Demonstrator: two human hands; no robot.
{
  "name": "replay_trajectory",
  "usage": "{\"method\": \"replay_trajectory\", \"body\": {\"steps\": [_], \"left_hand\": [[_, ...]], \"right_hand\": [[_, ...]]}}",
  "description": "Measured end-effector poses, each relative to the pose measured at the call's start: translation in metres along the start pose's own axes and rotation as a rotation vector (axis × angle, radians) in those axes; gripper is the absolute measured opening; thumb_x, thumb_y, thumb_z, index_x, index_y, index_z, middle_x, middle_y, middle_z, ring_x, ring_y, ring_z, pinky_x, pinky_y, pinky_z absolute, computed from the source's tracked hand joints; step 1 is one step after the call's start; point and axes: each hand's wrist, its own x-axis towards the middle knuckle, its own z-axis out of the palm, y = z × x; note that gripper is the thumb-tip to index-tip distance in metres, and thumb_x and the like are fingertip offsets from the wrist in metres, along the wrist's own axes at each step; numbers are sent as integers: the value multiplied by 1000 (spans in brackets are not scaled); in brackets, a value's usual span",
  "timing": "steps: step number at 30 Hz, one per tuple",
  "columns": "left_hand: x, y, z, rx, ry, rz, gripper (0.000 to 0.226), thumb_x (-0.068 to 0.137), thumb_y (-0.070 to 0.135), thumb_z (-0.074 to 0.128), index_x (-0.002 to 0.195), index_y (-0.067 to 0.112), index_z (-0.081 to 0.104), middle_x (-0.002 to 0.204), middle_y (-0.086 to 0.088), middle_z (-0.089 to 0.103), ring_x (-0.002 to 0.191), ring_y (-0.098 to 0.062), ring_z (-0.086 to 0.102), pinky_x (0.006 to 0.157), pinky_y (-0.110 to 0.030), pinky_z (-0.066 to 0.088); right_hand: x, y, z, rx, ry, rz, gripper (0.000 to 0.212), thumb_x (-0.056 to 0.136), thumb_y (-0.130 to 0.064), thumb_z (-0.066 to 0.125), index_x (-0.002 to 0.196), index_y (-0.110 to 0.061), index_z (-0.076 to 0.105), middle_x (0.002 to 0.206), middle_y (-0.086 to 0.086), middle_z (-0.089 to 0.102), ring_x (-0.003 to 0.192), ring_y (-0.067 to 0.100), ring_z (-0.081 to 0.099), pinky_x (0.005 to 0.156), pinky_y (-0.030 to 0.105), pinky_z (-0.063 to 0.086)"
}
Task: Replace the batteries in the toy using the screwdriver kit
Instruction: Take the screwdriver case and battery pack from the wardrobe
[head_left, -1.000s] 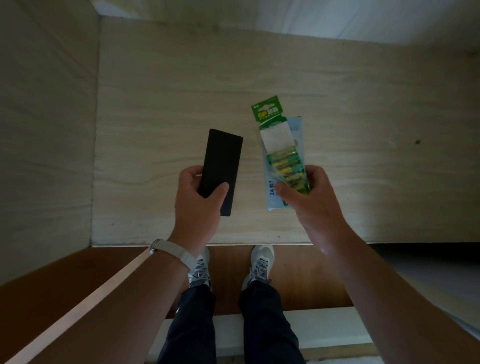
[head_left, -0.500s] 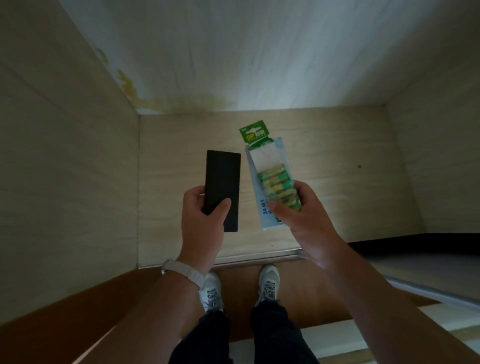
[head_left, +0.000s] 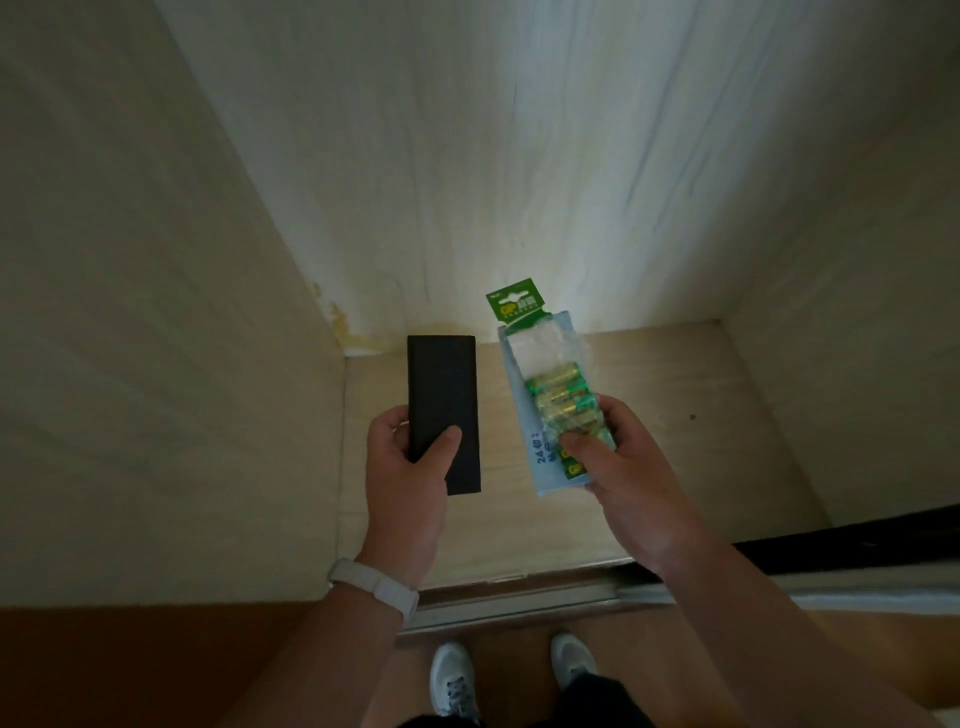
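My left hand (head_left: 408, 480) grips a flat black rectangular case (head_left: 442, 387), held upright with the thumb across its lower front. My right hand (head_left: 626, 480) holds a green blister pack of batteries (head_left: 558, 395) together with a pale blue flat box (head_left: 545, 467) behind it, printed with "24". Several green and gold batteries show through the clear plastic. Both items hang in the air over a pale wooden shelf (head_left: 675, 415). No toy is visible.
The shelf sits in a light wooden alcove with a side wall (head_left: 156, 338) on the left, a back panel (head_left: 519, 182) ahead and another side wall (head_left: 857, 364) on the right. A metal rail (head_left: 519, 605) runs along the shelf's front edge. My shoes (head_left: 457, 680) stand on brown floor below.
The view has tilted upward, so the back panel fills more of the frame and the shelf looks smaller. Both hands keep the same grip on their items.
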Motion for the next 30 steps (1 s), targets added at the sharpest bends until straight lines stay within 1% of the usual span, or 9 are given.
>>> {"method": "replay_trajectory", "body": {"steps": [5,8,10,13,16,18,22,25,30], "left_hand": [[-20,28,6,-31,62,51,32,90,0,71,106,22,53,89,16,77,84,-7,73,80,-37,57],[-37,39,11,-49,128,62,30,91,0,70,106,20,54,87,12,76,83,-8,72,80,-37,58],[-49,45,15,-39,165,69,27,91,2,70,106,20,56,89,9,76,82,-9,73,78,-37,59],[-68,49,21,-13,243,103,26,92,5,71,108,22,60,98,3,75,81,-9,73,69,-28,60],[-87,51,23,9,305,143,26,92,8,71,111,25,64,95,8,77,83,-8,73,65,-19,58],[-104,51,23,7,350,156,28,93,9,71,115,24,64,96,14,77,85,-9,74,66,-20,59],[-135,46,16,-33,501,192,30,91,11,73,113,27,63,96,16,76,84,-9,74,67,-26,60],[-161,40,7,-75,603,180,31,89,11,75,111,29,63,96,14,75,88,-14,75,74,-35,62],[-213,34,-16,-123,769,208,34,88,9,75,114,27,63,100,9,75,89,-17,75,71,-35,64]], "right_hand": [[-8,-24,-4,-34,-71,-26,39,68,-32,69,107,-32,65,98,-5,73,92,18,72,73,36,54],[-10,-35,-10,-50,-135,-32,42,66,-35,69,108,-32,64,99,-6,74,91,17,72,73,37,56],[-11,-42,-12,-58,-178,-41,41,65,-36,69,105,-35,64,97,-8,74,89,15,73,70,33,56],[-14,-52,-14,-67,-249,-54,45,58,-44,70,102,-39,65,95,-10,75,86,14,73,64,27,55],[-18,-57,-15,-79,-341,-58,41,56,-47,68,97,-47,66,91,-13,75,82,11,74,59,23,54],[-24,-59,-15,-67,-414,-63,37,55,-46,69,92,-50,66,89,-12,75,79,10,73,56,19,53],[-33,-57,-8,-66,-554,-59,37,58,-43,70,95,-45,67,93,-6,75,82,14,74,59,22,53],[-43,-52,1,-79,-676,-48,35,62,-42,71,96,-44,67,96,-5,75,87,16,73,65,26,55],[-64,-44,31,-117,-885,-54,40,63,-38,70,103,-39,66,99,2,75,89,20,73,65,24,55]]}}
